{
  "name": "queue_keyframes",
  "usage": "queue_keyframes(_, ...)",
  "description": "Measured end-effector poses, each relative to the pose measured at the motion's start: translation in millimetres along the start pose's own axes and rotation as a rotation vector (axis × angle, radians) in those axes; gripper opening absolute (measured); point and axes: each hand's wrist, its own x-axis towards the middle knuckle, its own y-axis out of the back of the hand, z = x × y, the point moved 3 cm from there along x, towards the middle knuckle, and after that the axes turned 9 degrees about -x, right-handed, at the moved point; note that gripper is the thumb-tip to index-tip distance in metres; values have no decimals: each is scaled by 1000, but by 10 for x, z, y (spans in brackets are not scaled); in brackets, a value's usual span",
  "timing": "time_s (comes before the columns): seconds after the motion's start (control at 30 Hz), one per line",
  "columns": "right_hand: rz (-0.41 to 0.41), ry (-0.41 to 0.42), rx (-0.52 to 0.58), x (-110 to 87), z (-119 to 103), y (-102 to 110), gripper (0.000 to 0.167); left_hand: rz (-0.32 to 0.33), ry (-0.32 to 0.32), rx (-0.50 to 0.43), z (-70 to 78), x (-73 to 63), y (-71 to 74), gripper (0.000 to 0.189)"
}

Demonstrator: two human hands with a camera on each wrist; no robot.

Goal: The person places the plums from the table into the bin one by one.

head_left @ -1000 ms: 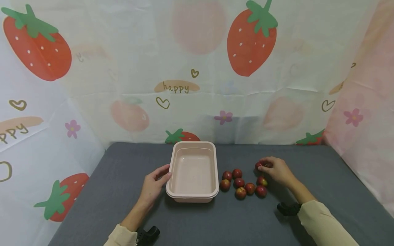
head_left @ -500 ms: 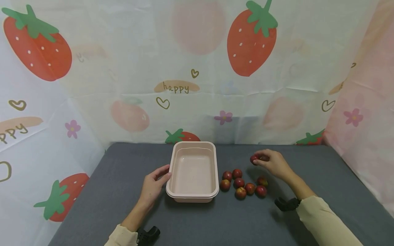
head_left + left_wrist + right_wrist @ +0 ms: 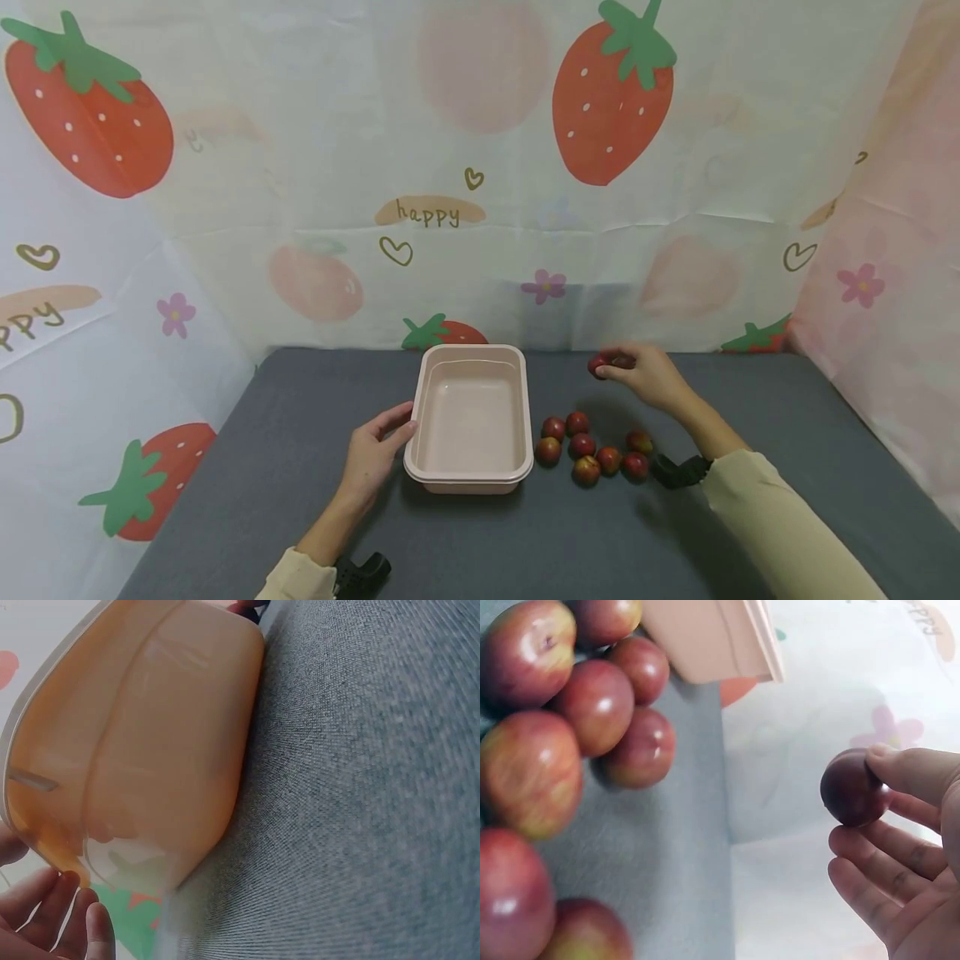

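My left hand (image 3: 367, 462) is at the left side of a pale pink plastic container (image 3: 422, 475), thumb at its rim and fingers against the outer wall. In the left wrist view the fingertips (image 3: 71, 879) meet the wall just below the rim. The container is upright, with nothing inside it in the head view. My right hand (image 3: 648, 379) pinches a dark red plum (image 3: 851, 787) between thumb and fingers, raised above the table toward the back. Several red and yellowish plums (image 3: 582, 446) lie loose between the container and my right forearm.
A grey cloth (image 3: 315, 417) covers the table. Behind its far edge hangs a white strawberry-print curtain (image 3: 337, 167), with more printed cloth at both sides. Black wrist devices (image 3: 678, 471) are on both wrists.
My right hand has lifted the plum off the table and carried it up, left and toward the back. The left hand, container and other plums stay in place.
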Motion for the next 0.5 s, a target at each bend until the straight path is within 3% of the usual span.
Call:
queue_keyframes(0.2, -15, 1, 33, 142, -134, -48, 40, -1, 3, -11, 17, -17, -7, 39)
queue_keyframes(0.5, -11, 84, 8, 347, -376, -153, 36, 3, 8, -11, 20, -20, -10, 39)
